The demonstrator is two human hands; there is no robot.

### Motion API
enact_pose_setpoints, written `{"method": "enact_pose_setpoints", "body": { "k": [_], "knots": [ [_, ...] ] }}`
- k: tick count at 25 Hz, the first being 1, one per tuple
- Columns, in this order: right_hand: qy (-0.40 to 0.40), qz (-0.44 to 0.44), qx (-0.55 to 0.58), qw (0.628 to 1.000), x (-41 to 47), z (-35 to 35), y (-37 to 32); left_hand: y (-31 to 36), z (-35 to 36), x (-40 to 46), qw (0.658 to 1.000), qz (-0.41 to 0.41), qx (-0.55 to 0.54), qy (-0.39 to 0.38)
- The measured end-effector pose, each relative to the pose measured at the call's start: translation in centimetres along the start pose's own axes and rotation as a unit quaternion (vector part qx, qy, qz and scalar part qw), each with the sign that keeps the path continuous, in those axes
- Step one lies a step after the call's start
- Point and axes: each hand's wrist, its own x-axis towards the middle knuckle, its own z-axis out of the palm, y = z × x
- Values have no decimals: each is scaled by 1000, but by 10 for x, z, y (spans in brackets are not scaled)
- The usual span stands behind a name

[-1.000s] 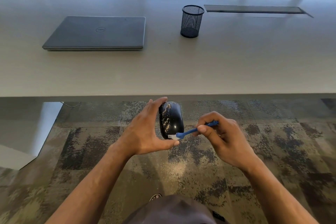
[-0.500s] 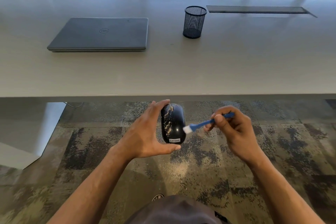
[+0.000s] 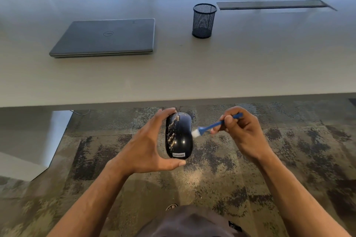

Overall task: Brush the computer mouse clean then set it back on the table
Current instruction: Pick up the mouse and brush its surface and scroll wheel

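Observation:
A black computer mouse [image 3: 181, 136] with pale dust streaks on its left half is held in the air below the table's front edge. My left hand [image 3: 146, 144] grips it lengthwise, fingers over its far end and thumb under the near end by the white label. My right hand [image 3: 240, 132] pinches a small blue brush [image 3: 213, 126] by its handle. The brush's white bristles touch the mouse's right side. The table [image 3: 250, 67] lies beyond both hands.
A closed grey laptop [image 3: 107, 37] lies on the table at the left. A black mesh pen cup [image 3: 203, 20] stands right of it. A dark cable slot [image 3: 273, 5] runs along the far right. Patterned carpet [image 3: 289, 159] is below my hands.
My right hand has lifted the brush from the mouse's near end, by the label, up along its right side. My left hand and the mouse have stayed about where they were.

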Motion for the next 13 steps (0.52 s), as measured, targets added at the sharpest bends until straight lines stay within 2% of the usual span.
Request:
{"method": "enact_pose_setpoints", "body": {
  "k": [2, 4, 9, 11, 13],
  "knots": [
    [37, 9, -6, 999, 5, 0, 3, 1, -1, -1, 1000, -6, 2, 3],
    [39, 12, 4, 999, 4, -3, 6, 2, -2, -2, 1000, -15, 0, 6],
    [-71, 3, 16, 997, -4, -1, 6, 3, -4, -6, 999, -34, 3, 8],
    [-50, 13, 8, 999, 1, 2, 3, 4, -3, -7, 999, -33, 4, 7],
    [11, 29, 3, 1000, 8, 4, 2, 5, -3, -6, 1000, -27, 3, 3]
  ]
}}
